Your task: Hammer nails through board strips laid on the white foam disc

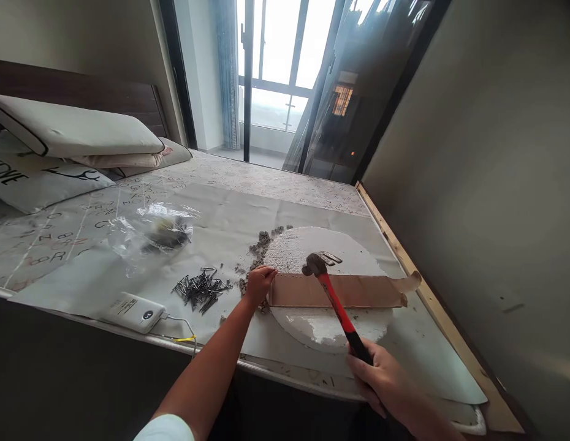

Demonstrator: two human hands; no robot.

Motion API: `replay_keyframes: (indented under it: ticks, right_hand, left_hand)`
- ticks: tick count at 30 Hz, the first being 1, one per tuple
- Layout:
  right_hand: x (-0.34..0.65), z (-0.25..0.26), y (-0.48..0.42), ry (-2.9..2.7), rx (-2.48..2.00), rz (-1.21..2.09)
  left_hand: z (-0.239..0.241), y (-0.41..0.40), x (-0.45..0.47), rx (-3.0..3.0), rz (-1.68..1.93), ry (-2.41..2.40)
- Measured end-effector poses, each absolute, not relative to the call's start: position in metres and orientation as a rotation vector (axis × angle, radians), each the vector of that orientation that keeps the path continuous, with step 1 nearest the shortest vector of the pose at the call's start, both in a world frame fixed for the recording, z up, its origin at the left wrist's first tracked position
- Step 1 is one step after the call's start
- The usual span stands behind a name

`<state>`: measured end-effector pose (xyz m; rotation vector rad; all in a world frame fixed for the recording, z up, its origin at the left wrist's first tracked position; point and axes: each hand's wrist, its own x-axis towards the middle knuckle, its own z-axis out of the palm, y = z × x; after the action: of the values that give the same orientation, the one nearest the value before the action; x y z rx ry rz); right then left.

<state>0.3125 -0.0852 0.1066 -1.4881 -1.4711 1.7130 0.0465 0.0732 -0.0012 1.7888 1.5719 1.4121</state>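
My right hand (381, 376) grips the black end of a red-handled claw hammer (333, 294). Its metal head hovers over a brown cardboard strip (358, 291) that lies across a round white foam disc (322, 251). My left hand (258, 285) pinches the strip's left end; whether a nail is between its fingers cannot be told. A pile of loose dark nails (200, 288) lies just left of that hand. Grey crumbs (260, 245) are scattered along the disc's left edge.
All of this sits on a bed covered with a grey sheet (230, 220). A clear plastic bag (160, 233) with dark contents lies farther left. A white power bank (135, 311) with a cable rests at the near edge. Pillows (73, 131) are stacked at far left. A wall stands close on the right.
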Motion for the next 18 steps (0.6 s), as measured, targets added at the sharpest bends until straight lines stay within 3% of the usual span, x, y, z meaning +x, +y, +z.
replay_keyframes:
  ticks: [18]
  right_hand:
    - [0.261, 0.116, -0.037, -1.546, -1.394, 1.755]
  left_hand:
    - [-0.006, 0.073, 0.047, 1.871, 1.378, 1.559]
